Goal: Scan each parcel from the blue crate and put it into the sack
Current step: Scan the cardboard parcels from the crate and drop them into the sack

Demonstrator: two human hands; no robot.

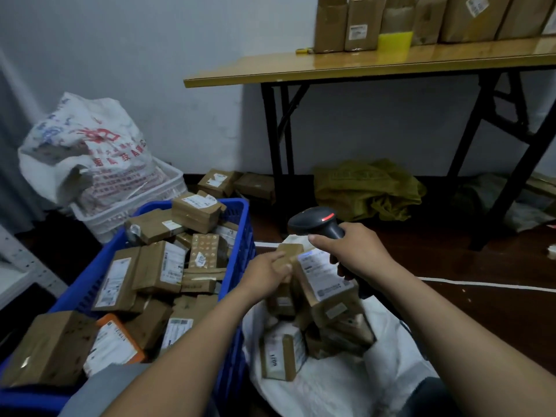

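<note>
Left hand [267, 273] grips a brown parcel [319, 278] above the open white sack [346, 386], beside the blue crate [237, 236]; right hand [352, 251] clasps the scanner [319, 222] over its label

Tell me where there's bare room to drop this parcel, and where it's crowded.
Bare sack fabric lies nearest you, between the sacked parcels and your right forearm. Dark floor right of the right hand is open. The blue crate is heaped; the sack's far side is piled.
</note>
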